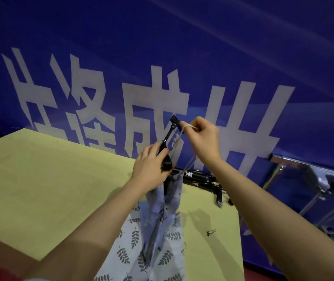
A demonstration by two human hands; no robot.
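Black hanger (167,137) in grip of left hand (152,169), pale strap (190,126) in pinch of right hand (204,138), garment (162,209) blurry.

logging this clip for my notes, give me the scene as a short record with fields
left hand: grips a black hanger, held tilted
right hand: pinches a thin strap near the hanger's upper end
garment: pale blue, patterned, hangs down from the hanger
table: yellow-green top
cloth: leaf print, lies on the table under the garment
metal piece: small, on the table at right
spare hangers: black, at the table's far edge
banner: blue with white characters, behind
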